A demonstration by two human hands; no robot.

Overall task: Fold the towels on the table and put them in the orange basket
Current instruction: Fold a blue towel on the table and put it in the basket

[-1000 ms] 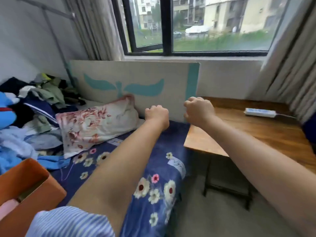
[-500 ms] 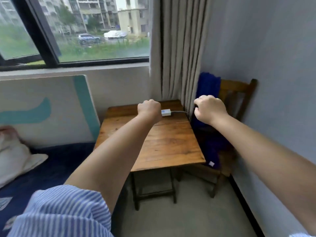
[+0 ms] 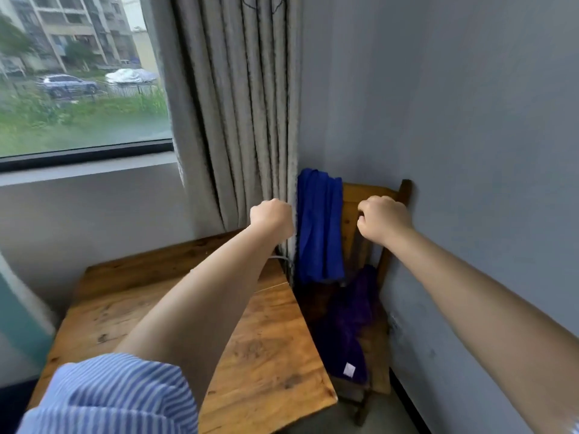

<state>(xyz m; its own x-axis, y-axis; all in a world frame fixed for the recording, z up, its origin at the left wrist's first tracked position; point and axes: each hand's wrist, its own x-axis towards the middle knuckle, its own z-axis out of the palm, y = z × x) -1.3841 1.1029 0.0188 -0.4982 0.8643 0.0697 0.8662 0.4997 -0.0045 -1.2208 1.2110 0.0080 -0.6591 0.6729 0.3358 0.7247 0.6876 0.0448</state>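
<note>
A bright blue towel [image 3: 319, 227] hangs over the back of a wooden chair [image 3: 369, 195] in the room's corner. A darker purple towel [image 3: 351, 324] with a white label lies crumpled on the chair's seat. Both my arms are stretched out in front of me. My left hand [image 3: 272, 217] is curled into a fist and holds nothing, just left of the blue towel. My right hand [image 3: 380, 219] is also curled with nothing in it, in front of the chair's back and right of the blue towel. The orange basket is out of view.
A wooden table [image 3: 266, 355] stands at lower left of the chair, with a cable [image 3: 282, 261] running off its far corner. Grey curtains [image 3: 238, 114] hang behind it beside the window. A grey wall [image 3: 470, 151] closes the right side.
The view has swung right, from the bed and orange basket to the table and then the chair in the corner. Both fists stayed raised and curled the whole time.
</note>
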